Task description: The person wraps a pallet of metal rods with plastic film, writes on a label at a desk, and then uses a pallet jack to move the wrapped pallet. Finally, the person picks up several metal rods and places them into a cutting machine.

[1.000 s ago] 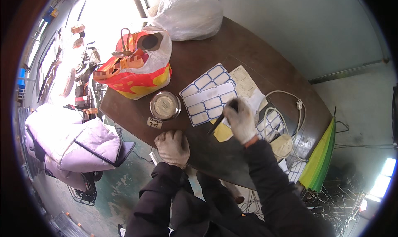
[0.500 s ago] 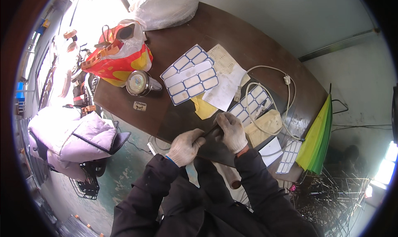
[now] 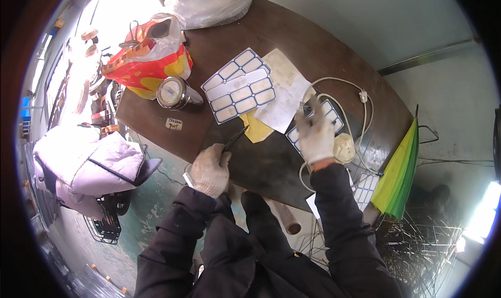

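Observation:
My left hand [image 3: 210, 170], in a whitish work glove, is closed on a thin black pen-like stick [image 3: 236, 138] that points up and to the right over the dark table mat [image 3: 255, 165]. The stick's exact kind is hard to make out. My right hand [image 3: 316, 136], gloved too and blurred by motion, reaches forward with its fingers apart over a sheet of blue-bordered labels [image 3: 332, 113]. Whether it touches the sheet I cannot tell. Between the hands lie a yellow paper piece [image 3: 257, 131], a white paper [image 3: 284, 107] and more label sheets [image 3: 241, 99].
A white cable [image 3: 371, 115] loops on the right of the brown table, by a green umbrella [image 3: 395, 175]. At left stand a lidded metal-and-glass jar [image 3: 175, 93] and a red-yellow bag [image 3: 151, 68]. A lilac padded cover [image 3: 99, 160] sits beyond the table edge.
My hands have parted. The left has drawn back to the left with the black stick, while the right has let go and moved forward and right over the labels.

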Available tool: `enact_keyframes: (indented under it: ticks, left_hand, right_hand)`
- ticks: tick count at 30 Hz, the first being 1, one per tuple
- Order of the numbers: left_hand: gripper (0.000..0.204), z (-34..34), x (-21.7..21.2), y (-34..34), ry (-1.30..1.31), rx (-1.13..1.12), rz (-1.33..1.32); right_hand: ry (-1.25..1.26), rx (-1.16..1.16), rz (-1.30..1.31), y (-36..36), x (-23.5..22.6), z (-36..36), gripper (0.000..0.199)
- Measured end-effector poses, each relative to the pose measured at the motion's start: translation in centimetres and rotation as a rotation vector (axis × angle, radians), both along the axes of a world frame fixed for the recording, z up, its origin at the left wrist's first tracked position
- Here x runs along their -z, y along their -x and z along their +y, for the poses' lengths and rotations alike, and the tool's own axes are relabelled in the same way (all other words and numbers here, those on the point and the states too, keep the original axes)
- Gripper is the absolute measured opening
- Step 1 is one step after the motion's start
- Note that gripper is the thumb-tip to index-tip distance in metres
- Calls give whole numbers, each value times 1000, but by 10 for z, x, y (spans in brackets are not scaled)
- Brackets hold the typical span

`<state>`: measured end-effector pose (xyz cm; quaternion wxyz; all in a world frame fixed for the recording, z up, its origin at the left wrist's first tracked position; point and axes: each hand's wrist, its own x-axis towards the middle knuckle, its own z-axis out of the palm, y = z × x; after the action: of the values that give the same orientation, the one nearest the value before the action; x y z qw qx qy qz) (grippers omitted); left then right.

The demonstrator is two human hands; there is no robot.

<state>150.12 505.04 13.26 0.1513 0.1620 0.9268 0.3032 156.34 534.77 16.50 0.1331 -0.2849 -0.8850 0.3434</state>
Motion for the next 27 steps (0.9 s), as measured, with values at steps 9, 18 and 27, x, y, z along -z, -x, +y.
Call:
enact_keyframes:
  ticks: [9,18,27]
  left_hand:
    - [39,46,-28,19,-258,290,255]
    - [48,45,35,92,-81,456,505]
    - [51,45,51,100,-122,424,491]
  right_hand:
    - [-299,-436,198,39,34,-31,38]
    - [-294,-611,207,106,84,-3,45]
    - [745,-342,410,127,85,-49,34]
